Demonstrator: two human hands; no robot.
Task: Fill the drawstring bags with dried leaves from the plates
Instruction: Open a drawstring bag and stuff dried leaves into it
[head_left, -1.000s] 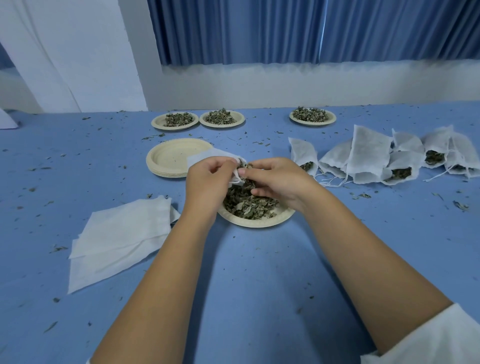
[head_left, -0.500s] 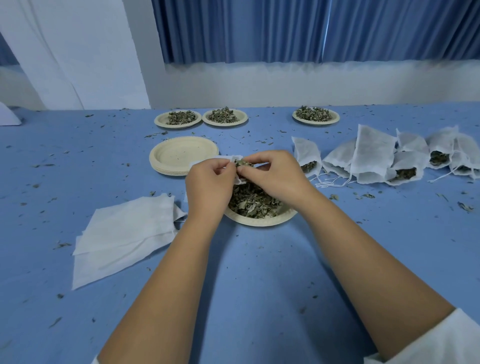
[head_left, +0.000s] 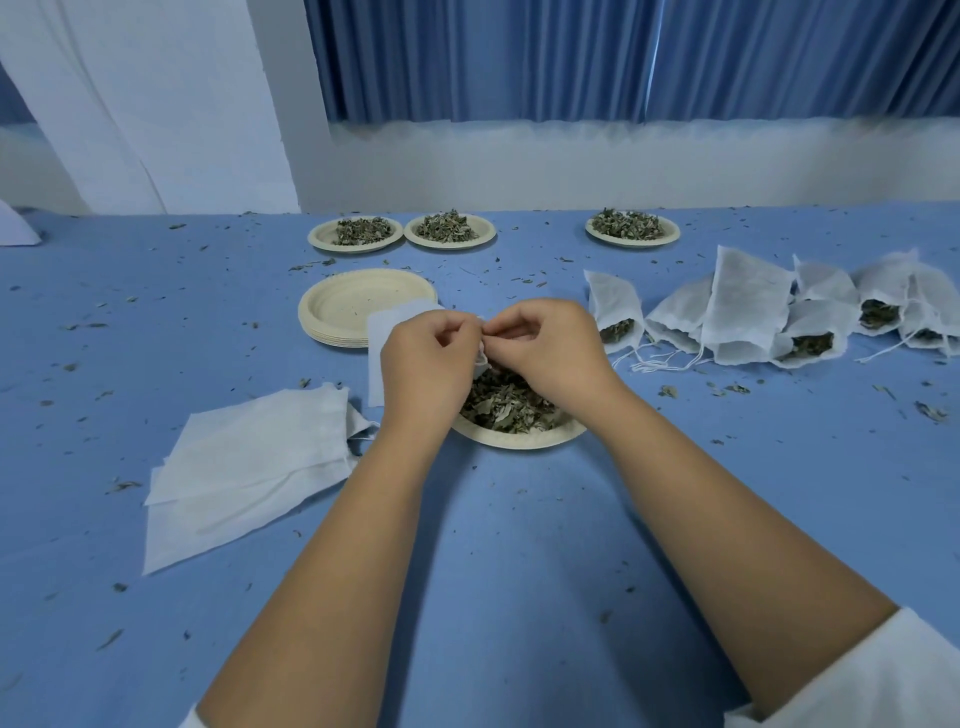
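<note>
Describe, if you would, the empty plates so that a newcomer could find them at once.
Look at the blue table. Just beyond the left hand sits a stack of cream plates. Unlike the single plates nearby, heaped with dried leaves, it is stacked and bare.

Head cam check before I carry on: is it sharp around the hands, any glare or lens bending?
Head view: soft, even, bluish light, no glare; only faint shadows beside the forearms on the table. Same view: left hand, right hand and the bag they pinch are sharp, no motion blur. Same view: wide-angle stretch at the edges, the curtain pleats lean outward, its hem looks smeared.
</note>
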